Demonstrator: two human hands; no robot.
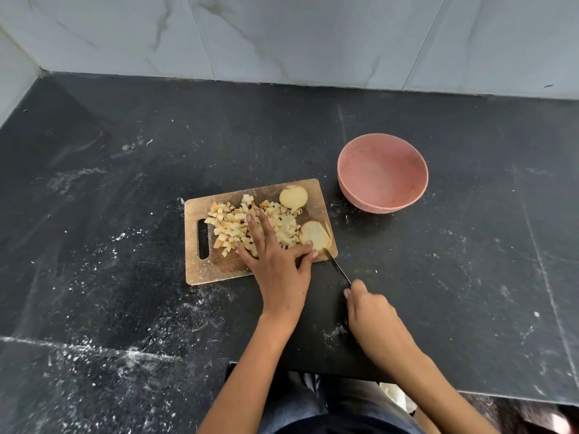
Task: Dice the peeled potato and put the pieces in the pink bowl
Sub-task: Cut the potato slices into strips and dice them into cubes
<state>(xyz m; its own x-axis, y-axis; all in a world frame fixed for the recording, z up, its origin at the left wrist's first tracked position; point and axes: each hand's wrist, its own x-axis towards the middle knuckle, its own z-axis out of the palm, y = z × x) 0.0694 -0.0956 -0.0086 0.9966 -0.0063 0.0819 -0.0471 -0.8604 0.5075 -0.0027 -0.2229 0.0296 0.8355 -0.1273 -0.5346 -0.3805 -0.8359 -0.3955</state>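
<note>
Diced potato (233,225): small pale-yellow cubes, some browned, heaped mid cutting board (200,270).
Potato slices (315,235): stacked rounds at the board's right edge; another round (293,197) behind.
Left hand (275,264): fingers spread flat over the cubes.
Right hand (369,311): grips knife (340,270).
Pink bowl (383,173): on the worktop (125,183), right of the board.

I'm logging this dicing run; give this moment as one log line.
left hand: steadies potato slices | right hand: grips knife | dice: on board | pink bowl: empty
</note>
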